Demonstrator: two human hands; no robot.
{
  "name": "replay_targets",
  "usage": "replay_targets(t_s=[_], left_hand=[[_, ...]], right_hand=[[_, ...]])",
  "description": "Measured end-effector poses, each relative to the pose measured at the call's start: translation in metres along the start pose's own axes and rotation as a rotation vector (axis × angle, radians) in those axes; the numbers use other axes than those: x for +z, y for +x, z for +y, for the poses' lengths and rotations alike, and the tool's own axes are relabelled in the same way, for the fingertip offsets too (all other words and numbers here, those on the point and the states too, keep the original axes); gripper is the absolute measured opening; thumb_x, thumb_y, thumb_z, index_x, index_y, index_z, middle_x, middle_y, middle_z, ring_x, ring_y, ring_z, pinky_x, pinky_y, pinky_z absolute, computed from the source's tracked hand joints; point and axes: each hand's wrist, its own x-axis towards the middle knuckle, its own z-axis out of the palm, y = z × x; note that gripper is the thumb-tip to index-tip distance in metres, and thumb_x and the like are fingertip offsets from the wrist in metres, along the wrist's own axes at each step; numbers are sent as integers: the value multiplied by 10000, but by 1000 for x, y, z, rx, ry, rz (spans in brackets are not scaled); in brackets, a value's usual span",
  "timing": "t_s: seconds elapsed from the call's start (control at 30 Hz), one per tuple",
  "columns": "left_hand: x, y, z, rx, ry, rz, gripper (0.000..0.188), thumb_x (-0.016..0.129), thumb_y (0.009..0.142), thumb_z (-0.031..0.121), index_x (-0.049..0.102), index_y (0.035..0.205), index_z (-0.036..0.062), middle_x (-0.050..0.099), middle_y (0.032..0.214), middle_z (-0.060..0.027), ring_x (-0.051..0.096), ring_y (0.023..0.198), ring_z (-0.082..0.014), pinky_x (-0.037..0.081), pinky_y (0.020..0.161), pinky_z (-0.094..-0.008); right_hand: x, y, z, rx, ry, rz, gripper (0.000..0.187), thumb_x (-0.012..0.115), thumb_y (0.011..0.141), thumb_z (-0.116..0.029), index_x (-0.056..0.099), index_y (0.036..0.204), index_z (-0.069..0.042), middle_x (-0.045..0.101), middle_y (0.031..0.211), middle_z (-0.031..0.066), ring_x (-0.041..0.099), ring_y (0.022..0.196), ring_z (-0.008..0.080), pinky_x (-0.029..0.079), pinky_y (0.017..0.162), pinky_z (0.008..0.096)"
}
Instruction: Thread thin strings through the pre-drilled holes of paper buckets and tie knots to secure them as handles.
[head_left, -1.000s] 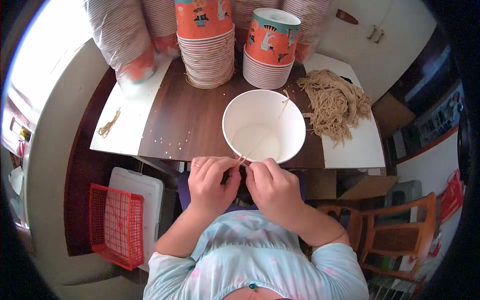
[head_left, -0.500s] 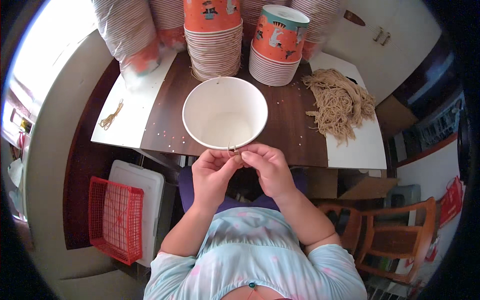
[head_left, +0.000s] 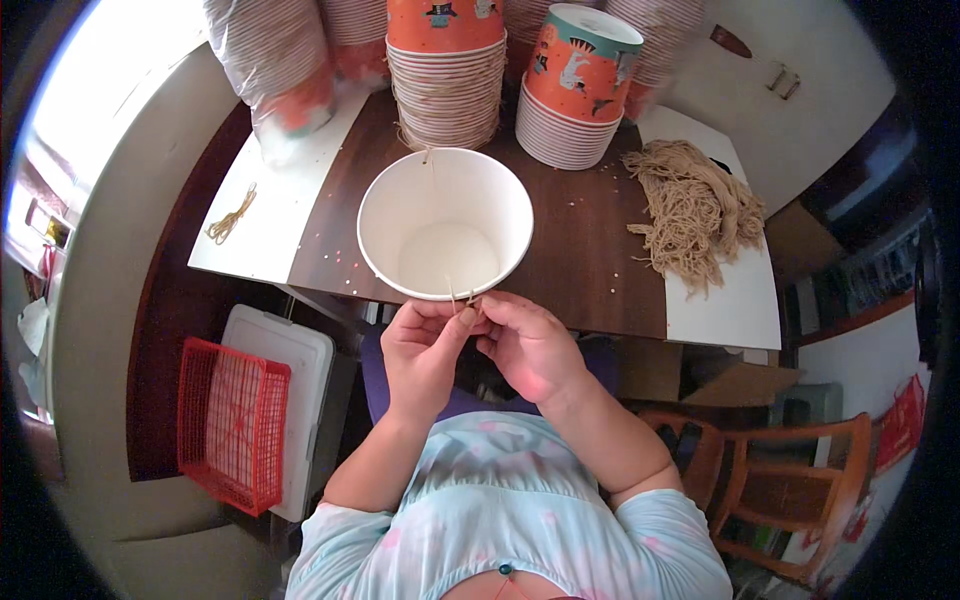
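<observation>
A white paper bucket (head_left: 378, 215) stands at the table's near edge, its mouth toward me. At its near rim, a thin tan string (head_left: 451, 287) pokes up between my fingers. My left hand (head_left: 425, 345) is closed, thumb and forefinger pinching the string. My right hand (head_left: 535, 345) meets it from the other side, thumb and forefinger also pinched at the string. The fingers hide most of the string and any hole or knot there. Another bit of string (head_left: 430, 163) shows at a small hole in the far rim.
Stacked orange-and-white paper buckets (head_left: 445, 95) and a shorter stack (head_left: 567, 130) stand behind. A heap of tan strings (head_left: 695, 215) lies on the right, a small bundle of strings (head_left: 232, 215) on the left. Below left is a red basket (head_left: 235, 425); a wooden chair (head_left: 790, 490) is right.
The view has shifted slightly, and the bucket sits a little further left against the table. My right hand's lower fingers have spread slightly and its palm has turned more into view.
</observation>
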Motion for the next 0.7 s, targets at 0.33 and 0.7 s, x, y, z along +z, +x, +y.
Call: replay_targets(t_s=[0.33, 0.7], left_hand=[[-1, -1, 2, 39, 139, 21, 90, 656, 844, -12, 590, 902, -32, 678, 894, -98, 646, 803, -116, 525, 742, -232], [-6, -1, 5, 112, 288, 46, 78, 671, 827, -21, 609, 874, -23, 673, 834, -60, 608, 732, -73, 485, 670, -198]], right_hand=[[-1, -2, -3, -405, -596, 126, 173, 584, 906, -151, 659, 994, -22, 663, 928, 27, 570, 829, 63, 450, 768, 229], [0, 10, -8, -340, -571, 38, 94, 634, 859, -79, 661, 870, 10, 668, 857, 55, 612, 742, 89, 493, 694, 231]])
